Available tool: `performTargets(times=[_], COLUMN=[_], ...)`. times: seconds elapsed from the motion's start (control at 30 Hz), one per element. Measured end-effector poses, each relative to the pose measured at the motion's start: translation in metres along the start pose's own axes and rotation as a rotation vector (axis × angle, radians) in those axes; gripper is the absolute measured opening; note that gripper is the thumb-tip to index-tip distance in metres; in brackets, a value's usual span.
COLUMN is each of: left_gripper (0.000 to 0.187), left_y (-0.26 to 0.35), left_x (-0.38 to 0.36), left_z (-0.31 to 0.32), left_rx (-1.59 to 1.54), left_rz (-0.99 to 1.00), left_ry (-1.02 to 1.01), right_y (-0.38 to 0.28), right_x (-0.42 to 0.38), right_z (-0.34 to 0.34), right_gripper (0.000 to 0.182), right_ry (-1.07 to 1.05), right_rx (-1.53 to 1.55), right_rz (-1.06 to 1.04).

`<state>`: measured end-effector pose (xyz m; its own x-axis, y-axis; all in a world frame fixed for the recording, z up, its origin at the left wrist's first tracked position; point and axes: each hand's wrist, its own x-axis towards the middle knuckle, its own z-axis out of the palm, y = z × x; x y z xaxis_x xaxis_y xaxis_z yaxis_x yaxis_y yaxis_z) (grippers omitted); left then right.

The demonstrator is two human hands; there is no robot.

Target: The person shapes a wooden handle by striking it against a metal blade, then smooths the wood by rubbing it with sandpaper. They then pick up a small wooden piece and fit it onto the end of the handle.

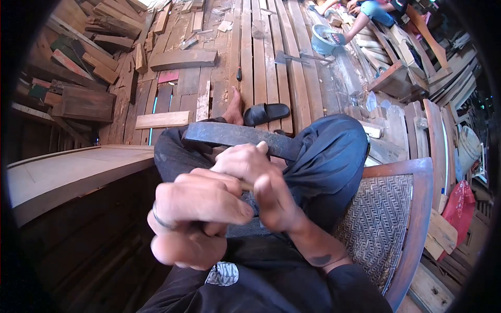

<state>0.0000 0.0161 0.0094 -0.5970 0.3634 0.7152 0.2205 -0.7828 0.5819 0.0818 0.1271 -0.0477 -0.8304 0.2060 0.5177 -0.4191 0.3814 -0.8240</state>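
Observation:
My left hand (195, 214), with a ring on one finger, is raised close to the camera, its fingers curled tight. Beyond and right of it is my right hand (250, 167), fingers bent and thumb pointing up. A small tan piece (247, 186) shows between the two hands; most of it is hidden, and what it is cannot be made out. Across my lap, just behind the hands, lies a dark, curved wooden piece (235, 134). My right hand overlaps its near edge, but whether they touch is unclear.
A woven-panel wooden frame (383, 224) is at the right, a pale board (78, 175) at the left. On the plank floor are a black sandal (267, 113), a screwdriver (239, 74), a hammer (295, 58), a wood block (183, 59) and a bucket (323, 40). Another person (377, 11) sits far right.

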Motion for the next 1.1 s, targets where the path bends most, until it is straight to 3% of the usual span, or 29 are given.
performTargets(times=[0.03, 0.13, 0.17, 0.23, 0.3, 0.4, 0.5, 0.6, 0.63, 0.7, 0.73, 0.8, 0.87, 0.93, 0.97, 1.07, 1.1], left_gripper=[0.082, 0.076, 0.074, 0.074, 0.074, 0.075, 0.077, 0.076, 0.075, 0.074, 0.079, 0.090, 0.084, 0.076, 0.073, 0.072, 0.072], left_y=[-0.001, -0.001, 0.000, -0.002, -0.002, -0.001, 0.002, 0.001, 0.002, 0.001, 0.002, 0.004, 0.003, 0.001, 0.000, -0.001, -0.001], left_x=[0.002, 0.000, -0.002, -0.006, -0.004, -0.002, -0.002, 0.000, 0.004, 0.001, -0.002, -0.008, -0.004, 0.001, 0.002, 0.003, 0.002], left_z=[0.001, 0.002, 0.003, 0.007, 0.007, 0.010, 0.010, 0.006, 0.004, 0.001, 0.002, 0.006, 0.001, 0.001, 0.003, 0.008, 0.009], left_rx=[-0.005, 0.064, 0.092, 0.097, 0.051, 0.040, 0.057, 0.027, 0.001, -0.010, -0.007, -0.006, -0.042, -0.037, -0.033, 0.001, 0.023], left_rz=[0.015, 0.047, 0.055, 0.079, 0.048, 0.036, 0.014, 0.001, -0.012, 0.009, 0.001, -0.001, -0.004, -0.005, -0.006, 0.025, 0.026], left_ry=[-0.050, -0.069, -0.037, 0.043, -0.039, -0.084, -0.057, -0.082, -0.125, -0.158, -0.069, 0.117, 0.032, -0.090, -0.131, -0.138, -0.121], right_y=[-0.002, 0.024, 0.040, 0.024, 0.005, 0.011, 0.037, 0.000, -0.017, -0.002, 0.009, 0.031, 0.034, -0.003, -0.016, 0.003, 0.015], right_x=[0.003, -0.006, -0.013, -0.009, -0.006, -0.014, -0.017, -0.012, -0.012, -0.015, -0.015, -0.012, -0.015, -0.005, -0.005, -0.006, -0.009], right_z=[0.006, -0.007, -0.008, -0.006, -0.002, -0.001, -0.004, 0.001, 0.010, 0.009, 0.007, 0.001, 0.000, 0.002, 0.012, 0.001, -0.001], right_gripper=[0.062, 0.052, 0.045, 0.044, 0.045, 0.047, 0.048, 0.045, 0.044, 0.043, 0.043, 0.040, 0.040, 0.040, 0.040, 0.042, 0.043], right_ry=[0.060, 0.037, 0.076, 0.076, 0.057, 0.114, 0.201, 0.102, 0.164, 0.148, 0.139, 0.216, 0.207, 0.133, 0.197, 0.146, 0.185], right_rx=[0.133, -0.061, -0.101, -0.154, -0.142, -0.075, -0.007, 0.032, 0.047, 0.003, -0.024, -0.114, -0.113, -0.059, -0.053, -0.016, -0.026], right_rz=[-0.046, 0.102, 0.268, 0.163, 0.015, -0.005, 0.318, 0.086, 0.002, -0.006, -0.022, 0.236, 0.332, 0.098, 0.006, 0.065, 0.203])
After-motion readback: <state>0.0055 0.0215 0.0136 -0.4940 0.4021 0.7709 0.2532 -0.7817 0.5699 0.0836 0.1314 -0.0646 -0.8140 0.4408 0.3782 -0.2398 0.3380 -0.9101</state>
